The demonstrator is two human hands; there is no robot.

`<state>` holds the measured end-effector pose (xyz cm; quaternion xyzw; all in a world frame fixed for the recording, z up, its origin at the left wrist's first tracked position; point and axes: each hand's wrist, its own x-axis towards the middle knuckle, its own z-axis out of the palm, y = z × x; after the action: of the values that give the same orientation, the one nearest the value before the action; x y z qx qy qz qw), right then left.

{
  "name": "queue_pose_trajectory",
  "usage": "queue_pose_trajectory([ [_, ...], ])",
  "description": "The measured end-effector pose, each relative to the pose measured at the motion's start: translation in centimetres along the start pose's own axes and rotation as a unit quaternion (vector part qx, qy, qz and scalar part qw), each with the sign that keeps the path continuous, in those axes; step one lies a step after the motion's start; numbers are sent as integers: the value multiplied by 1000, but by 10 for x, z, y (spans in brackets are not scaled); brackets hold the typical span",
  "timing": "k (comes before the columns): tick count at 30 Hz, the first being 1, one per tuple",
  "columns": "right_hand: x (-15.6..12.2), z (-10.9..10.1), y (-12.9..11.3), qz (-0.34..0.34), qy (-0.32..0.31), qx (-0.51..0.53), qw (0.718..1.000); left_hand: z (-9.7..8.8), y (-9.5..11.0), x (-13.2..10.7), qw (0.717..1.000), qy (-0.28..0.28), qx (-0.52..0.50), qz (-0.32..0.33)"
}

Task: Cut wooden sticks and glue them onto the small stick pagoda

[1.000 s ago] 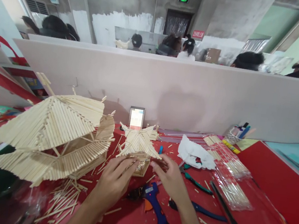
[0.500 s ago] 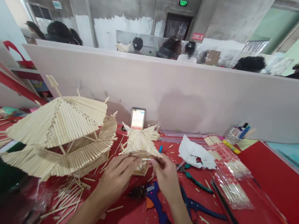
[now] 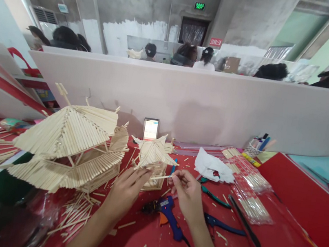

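Observation:
A small pavilion built of thin wooden sticks (image 3: 152,159) stands on the red table (image 3: 294,209) in front of me. My left hand (image 3: 127,190) rests against its lower front, fingers curled on the model. My right hand (image 3: 186,193) pinches one thin wooden stick (image 3: 161,177) and holds its far tip at the model's side. A much larger stick pavilion (image 3: 71,146) sits to the left.
A blue glue gun (image 3: 169,217) lies just below my hands. Pliers (image 3: 215,197), a black tool (image 3: 245,224), a crumpled white tissue (image 3: 211,169) and bags of sticks (image 3: 250,190) lie to the right. Loose sticks (image 3: 73,213) litter the left. A white partition (image 3: 216,106) backs the table, with people behind it.
My right hand has drawn back from the small model's roof and now holds a single stick out towards it. My left hand stays on the model.

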<state>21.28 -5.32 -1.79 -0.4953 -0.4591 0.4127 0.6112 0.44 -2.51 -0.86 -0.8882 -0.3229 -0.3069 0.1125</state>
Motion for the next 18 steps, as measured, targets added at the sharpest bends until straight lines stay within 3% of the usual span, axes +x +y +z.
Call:
queue_pose_trajectory([
  [4,4,-5,6,24,-25,2,999,-7,-2,4,1000,-12,20,7],
  [7,6,-9,2,23,-84,-23,996,-19,4,10,1000,-18,7,14],
  [10,6,-14,-8,2,-145,-66,987,-29,18,15,995,-76,-65,-16],
  [14,4,-17,-23,-44,-195,-127,972,-36,38,23,951,-202,-195,-129],
  [18,3,-11,-33,-76,-237,-161,955,-36,41,30,892,-242,-318,-214],
])
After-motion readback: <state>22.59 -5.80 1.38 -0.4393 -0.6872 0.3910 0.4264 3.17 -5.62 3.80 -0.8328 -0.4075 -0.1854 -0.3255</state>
